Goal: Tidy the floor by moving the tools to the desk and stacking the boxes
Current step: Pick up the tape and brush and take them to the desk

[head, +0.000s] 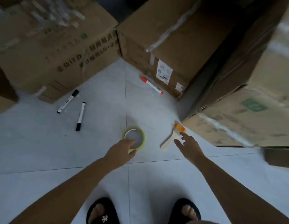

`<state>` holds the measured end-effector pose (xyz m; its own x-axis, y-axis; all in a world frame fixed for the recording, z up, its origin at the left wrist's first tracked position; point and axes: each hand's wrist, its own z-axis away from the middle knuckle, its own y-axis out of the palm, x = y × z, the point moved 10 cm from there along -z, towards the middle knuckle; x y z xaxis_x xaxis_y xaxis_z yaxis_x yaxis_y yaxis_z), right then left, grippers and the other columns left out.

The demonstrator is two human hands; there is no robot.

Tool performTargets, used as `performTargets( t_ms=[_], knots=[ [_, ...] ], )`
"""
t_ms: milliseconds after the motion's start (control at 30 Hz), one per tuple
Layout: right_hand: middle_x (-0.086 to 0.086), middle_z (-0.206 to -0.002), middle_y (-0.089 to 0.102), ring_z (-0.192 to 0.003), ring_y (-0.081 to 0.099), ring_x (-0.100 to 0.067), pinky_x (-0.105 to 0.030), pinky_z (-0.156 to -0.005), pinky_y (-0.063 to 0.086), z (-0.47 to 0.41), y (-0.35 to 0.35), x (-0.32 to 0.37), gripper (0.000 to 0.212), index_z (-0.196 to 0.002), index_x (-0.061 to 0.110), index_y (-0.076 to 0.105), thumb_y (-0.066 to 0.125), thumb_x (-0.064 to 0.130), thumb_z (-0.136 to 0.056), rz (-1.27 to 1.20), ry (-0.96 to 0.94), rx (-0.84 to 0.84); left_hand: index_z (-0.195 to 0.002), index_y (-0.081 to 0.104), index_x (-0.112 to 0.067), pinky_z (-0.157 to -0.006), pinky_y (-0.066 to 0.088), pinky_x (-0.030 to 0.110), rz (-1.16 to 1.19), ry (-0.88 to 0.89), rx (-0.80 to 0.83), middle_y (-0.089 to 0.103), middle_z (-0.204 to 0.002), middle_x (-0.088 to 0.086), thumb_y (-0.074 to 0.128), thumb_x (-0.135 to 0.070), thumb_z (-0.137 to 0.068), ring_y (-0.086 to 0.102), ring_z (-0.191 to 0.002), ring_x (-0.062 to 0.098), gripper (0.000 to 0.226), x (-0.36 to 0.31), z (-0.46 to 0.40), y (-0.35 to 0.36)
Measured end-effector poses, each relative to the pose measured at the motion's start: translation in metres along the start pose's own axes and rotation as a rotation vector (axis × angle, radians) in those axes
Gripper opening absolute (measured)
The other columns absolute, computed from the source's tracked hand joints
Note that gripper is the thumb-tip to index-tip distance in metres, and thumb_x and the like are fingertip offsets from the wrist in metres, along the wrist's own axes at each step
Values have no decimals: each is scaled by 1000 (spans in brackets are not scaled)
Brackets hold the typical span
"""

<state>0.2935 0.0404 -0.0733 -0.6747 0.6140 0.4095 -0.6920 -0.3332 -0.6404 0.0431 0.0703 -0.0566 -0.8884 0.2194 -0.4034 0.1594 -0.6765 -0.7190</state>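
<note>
A yellow tape roll (141,135) lies flat on the tiled floor, and my left hand (120,150) grips its near rim with the fingers curled over it. A paintbrush (170,139) with a wooden handle and an orange band lies right of the roll, against a box corner. My right hand (188,145) hovers just beside the handle, fingers spread, holding nothing. Two black markers (68,101) (80,116) lie on the floor to the left. A red marker (151,85) rests at the foot of the middle box.
Large cardboard boxes ring the floor: one at back left (48,41), one at back middle (169,38), one at right (253,88). My two feet in black slippers (101,212) stand at the bottom edge.
</note>
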Motion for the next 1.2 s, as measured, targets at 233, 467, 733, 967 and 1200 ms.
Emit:
performTargets(
  t_ms=[233, 467, 733, 967, 1200],
  knots=[
    [-15, -120, 51, -113, 51, -32, -42, -90, 44, -63, 51, -39, 74, -128, 3, 40, 50, 63, -84, 81, 202, -198, -76, 66, -19, -70, 29, 34, -637, 269, -113, 62, -64, -4, 54, -46, -72, 61, -61, 19, 30, 29, -44, 61],
    [-14, -127, 46, -120, 45, -29, -40, -91, 44, -71, 54, -28, 47, -127, 3, 39, 52, 31, -91, 245, 212, -161, -54, 57, -22, -78, 30, 34, -652, 272, -117, 52, -51, -6, 88, -16, -36, 56, -53, 18, 36, 34, -48, 56],
    [-16, -107, 46, -84, 50, -29, -39, -72, 46, -8, 9, -16, 24, -104, 1, 45, 55, 12, -85, -70, 198, -142, -83, 68, -13, -77, 38, 33, -122, 100, -128, 69, -73, 7, 55, -29, -78, 65, -70, 28, 20, 4, -11, -18],
    [-8, -79, 55, -64, 50, -21, -29, -50, 35, 146, -111, 67, 9, -94, 7, 42, 48, 6, -87, -260, 96, -133, -95, 67, -6, -69, 46, 30, 340, -54, -200, 70, -87, 12, 52, -45, -81, 64, -80, 31, 44, -65, 115, -156],
    [-4, -82, 58, -67, 51, -19, -29, -54, 36, 329, -256, 143, 11, -97, 12, 46, 48, 6, -89, -419, 49, -159, -82, 63, -4, -56, 37, 23, 437, -44, -243, 63, -70, 12, 40, -56, -72, 58, -66, 26, 58, -163, 275, -317]
  ],
)
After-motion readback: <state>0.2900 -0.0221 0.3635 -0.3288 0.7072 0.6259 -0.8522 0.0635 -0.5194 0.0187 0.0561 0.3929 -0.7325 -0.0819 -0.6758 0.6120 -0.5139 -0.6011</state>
